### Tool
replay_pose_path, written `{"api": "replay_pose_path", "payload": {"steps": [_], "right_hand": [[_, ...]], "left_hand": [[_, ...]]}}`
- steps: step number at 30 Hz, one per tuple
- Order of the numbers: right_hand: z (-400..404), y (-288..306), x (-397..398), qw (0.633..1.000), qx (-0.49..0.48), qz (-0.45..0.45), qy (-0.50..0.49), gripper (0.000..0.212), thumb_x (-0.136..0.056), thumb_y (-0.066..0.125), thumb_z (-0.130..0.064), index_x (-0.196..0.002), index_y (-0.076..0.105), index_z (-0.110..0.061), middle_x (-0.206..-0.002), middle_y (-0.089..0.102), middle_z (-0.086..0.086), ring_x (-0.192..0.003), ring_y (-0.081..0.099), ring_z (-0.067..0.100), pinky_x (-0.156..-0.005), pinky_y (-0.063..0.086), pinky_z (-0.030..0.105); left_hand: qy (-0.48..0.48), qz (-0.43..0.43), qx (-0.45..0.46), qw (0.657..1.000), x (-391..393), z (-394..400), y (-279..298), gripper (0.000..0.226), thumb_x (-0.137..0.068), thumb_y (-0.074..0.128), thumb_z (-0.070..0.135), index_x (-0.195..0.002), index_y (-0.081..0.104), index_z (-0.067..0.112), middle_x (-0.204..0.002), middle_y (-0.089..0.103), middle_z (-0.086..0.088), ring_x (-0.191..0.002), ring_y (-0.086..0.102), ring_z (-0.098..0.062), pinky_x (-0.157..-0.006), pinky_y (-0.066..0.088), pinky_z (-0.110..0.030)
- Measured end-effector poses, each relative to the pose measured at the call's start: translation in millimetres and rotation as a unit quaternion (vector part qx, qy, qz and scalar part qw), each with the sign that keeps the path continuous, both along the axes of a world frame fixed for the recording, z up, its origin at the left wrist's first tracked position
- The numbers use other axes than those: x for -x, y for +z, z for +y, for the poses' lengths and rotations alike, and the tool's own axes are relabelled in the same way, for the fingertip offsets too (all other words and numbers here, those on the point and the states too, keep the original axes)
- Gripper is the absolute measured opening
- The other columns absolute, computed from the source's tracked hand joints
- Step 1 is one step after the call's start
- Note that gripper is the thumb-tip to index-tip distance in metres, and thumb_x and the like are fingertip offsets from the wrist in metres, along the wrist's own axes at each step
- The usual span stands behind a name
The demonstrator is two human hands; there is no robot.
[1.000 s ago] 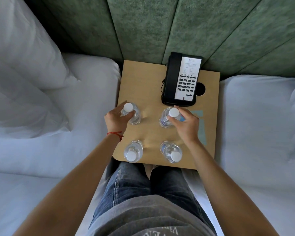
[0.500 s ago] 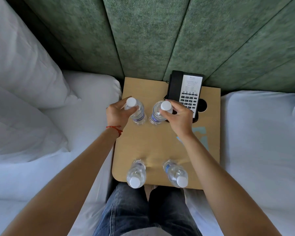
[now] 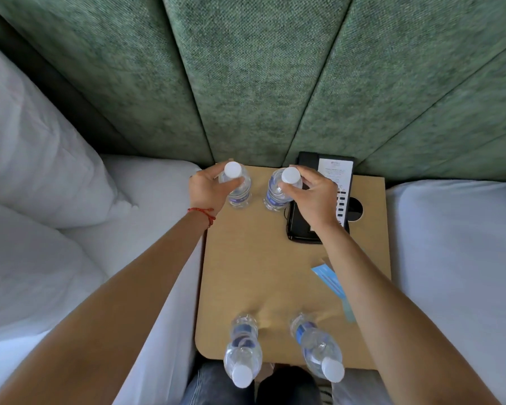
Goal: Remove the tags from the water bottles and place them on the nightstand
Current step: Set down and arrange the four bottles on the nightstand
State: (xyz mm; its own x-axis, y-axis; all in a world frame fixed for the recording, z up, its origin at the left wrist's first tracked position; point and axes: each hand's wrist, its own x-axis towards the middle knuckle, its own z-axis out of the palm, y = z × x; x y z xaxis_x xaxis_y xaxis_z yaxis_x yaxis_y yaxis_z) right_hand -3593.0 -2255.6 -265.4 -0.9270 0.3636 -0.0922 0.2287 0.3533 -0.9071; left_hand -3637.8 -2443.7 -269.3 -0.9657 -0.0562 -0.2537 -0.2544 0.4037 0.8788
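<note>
Four clear water bottles with white caps stand on the light wooden nightstand (image 3: 246, 258). My left hand (image 3: 206, 190) grips the far left bottle (image 3: 240, 191) near its neck at the back of the top. My right hand (image 3: 316, 197) grips the far right bottle (image 3: 276, 194) just under its cap, beside the phone. Two more bottles stand at the front edge, a left bottle (image 3: 243, 349) and a right bottle (image 3: 319, 346). Light blue paper tags (image 3: 330, 279) lie flat on the nightstand under my right forearm, partly hidden by it.
A black desk phone (image 3: 327, 171) sits at the back right of the nightstand, next to a round hole (image 3: 355, 209). Green padded wall panels (image 3: 260, 83) rise behind. White beds flank the nightstand, with pillows (image 3: 35, 159) on the left. My knees are below the front edge.
Both hands have carried their bottles away from me to the back of the nightstand. The view has tilted, so the two front bottles now sit lower in the frame.
</note>
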Motion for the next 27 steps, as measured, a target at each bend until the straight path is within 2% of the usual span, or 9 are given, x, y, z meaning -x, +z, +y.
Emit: {"api": "replay_pose_path", "payload": {"steps": [5, 8, 11, 14, 18, 22, 27], "right_hand": [[0.5, -1.5, 18.1, 1.000, 0.005, -0.009, 0.007, 0.034, -0.070, 0.078, -0.013, -0.102, 0.070, -0.006, -0.104, 0.071, 0.008, -0.099, 0.065, 0.019, -0.087, 0.052, 0.031], [-0.8, -3.4, 24.4, 0.999, 0.012, -0.027, 0.013, 0.039, -0.069, 0.077, -0.009, -0.107, 0.068, -0.004, -0.111, 0.069, 0.010, -0.104, 0.063, 0.019, -0.092, 0.050, 0.033], [-3.3, -6.6, 25.3, 0.999, 0.011, -0.036, 0.018, 0.042, -0.068, 0.077, -0.008, -0.109, 0.067, -0.004, -0.113, 0.068, 0.010, -0.105, 0.062, 0.018, -0.095, 0.049, 0.034], [-5.6, -7.2, 28.4, 0.999, 0.004, -0.043, 0.022, 0.042, -0.068, 0.077, -0.011, -0.108, 0.067, -0.008, -0.110, 0.069, 0.007, -0.102, 0.063, 0.017, -0.093, 0.050, 0.033], [-7.2, -7.0, 29.3, 0.999, -0.014, -0.046, 0.019, 0.038, -0.072, 0.074, -0.012, -0.109, 0.066, -0.010, -0.109, 0.069, 0.007, -0.102, 0.063, 0.019, -0.092, 0.050, 0.038], [-6.4, -6.9, 27.0, 0.999, -0.015, -0.045, 0.012, 0.034, -0.074, 0.073, -0.017, -0.106, 0.066, -0.008, -0.106, 0.070, 0.009, -0.101, 0.063, 0.024, -0.090, 0.050, 0.045], [-7.2, -5.6, 25.8, 0.999, -0.012, -0.043, -0.013, 0.038, -0.074, 0.074, -0.020, -0.109, 0.066, -0.007, -0.107, 0.070, 0.010, -0.101, 0.064, 0.023, -0.091, 0.050, 0.044]], "left_hand": [[-0.023, 0.009, 0.009, 1.000, 17.8, 4.9, -5.1, 0.044, -0.070, 0.078, 0.016, -0.111, 0.066, 0.014, -0.114, 0.067, -0.004, -0.099, 0.061, -0.013, -0.085, 0.047, -0.017], [-0.042, 0.013, 0.014, 0.999, 25.4, 4.6, -8.2, 0.043, -0.070, 0.077, 0.014, -0.111, 0.065, 0.012, -0.113, 0.067, -0.005, -0.096, 0.060, -0.009, -0.078, 0.044, -0.005], [-0.057, 0.022, 0.028, 0.998, 30.8, 4.6, -10.8, 0.044, -0.069, 0.078, 0.014, -0.110, 0.066, 0.010, -0.112, 0.068, -0.008, -0.099, 0.062, -0.015, -0.079, 0.045, -0.012], [-0.068, 0.023, 0.041, 0.997, 32.0, 4.1, -12.2, 0.045, -0.068, 0.079, 0.015, -0.111, 0.066, 0.010, -0.112, 0.068, -0.008, -0.102, 0.062, -0.018, -0.079, 0.042, -0.010], [-0.083, 0.012, 0.028, 0.996, 31.9, 2.2, -12.0, 0.047, -0.068, 0.079, 0.017, -0.112, 0.065, 0.010, -0.115, 0.066, -0.007, -0.105, 0.061, -0.018, -0.089, 0.047, -0.024], [-0.078, 0.020, 0.023, 0.996, 30.3, 3.8, -10.7, 0.043, -0.070, 0.078, 0.020, -0.110, 0.066, 0.011, -0.112, 0.068, -0.006, -0.101, 0.062, -0.021, -0.083, 0.046, -0.021], [-0.058, 0.041, -0.001, 0.997, 25.8, 5.9, -7.5, 0.038, -0.070, 0.077, 0.012, -0.106, 0.067, 0.008, -0.106, 0.069, -0.007, -0.099, 0.062, -0.018, -0.085, 0.047, -0.021]]}}
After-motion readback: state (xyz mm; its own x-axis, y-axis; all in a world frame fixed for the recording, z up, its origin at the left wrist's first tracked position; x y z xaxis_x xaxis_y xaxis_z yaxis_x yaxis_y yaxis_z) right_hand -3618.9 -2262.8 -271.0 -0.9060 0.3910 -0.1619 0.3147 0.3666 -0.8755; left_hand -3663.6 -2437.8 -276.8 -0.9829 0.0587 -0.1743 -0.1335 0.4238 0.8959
